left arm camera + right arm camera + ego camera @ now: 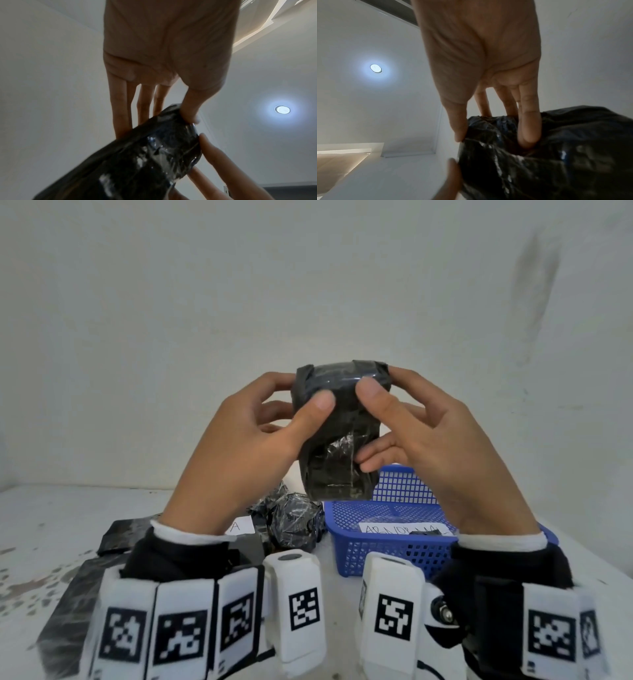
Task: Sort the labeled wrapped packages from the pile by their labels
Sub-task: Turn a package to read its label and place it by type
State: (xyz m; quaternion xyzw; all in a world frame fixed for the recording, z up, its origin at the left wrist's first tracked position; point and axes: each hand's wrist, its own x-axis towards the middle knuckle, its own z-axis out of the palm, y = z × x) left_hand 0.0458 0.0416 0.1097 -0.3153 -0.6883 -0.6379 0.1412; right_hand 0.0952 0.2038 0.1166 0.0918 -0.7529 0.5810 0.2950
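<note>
Left hand (246, 436) and right hand (435, 440) both grip black wrapped package (337, 419), fingers curled round it. Held above blue basket (383, 546) on bench (51, 525).

Black packages, blue basket, white worktop

The held package (337, 436) is black with glossy clear tape; the pile (291, 520) below is black and shiny too. The basket (383, 529) is blue mesh, holding a white label (404, 529) with dark handwriting. A white tag (241, 525) shows a dark "A". The worktop (51, 525) is white with grey speckles. Wrist bands (171, 635) are white with black square-coded markers; cuffs (191, 537) are white over black.
</note>
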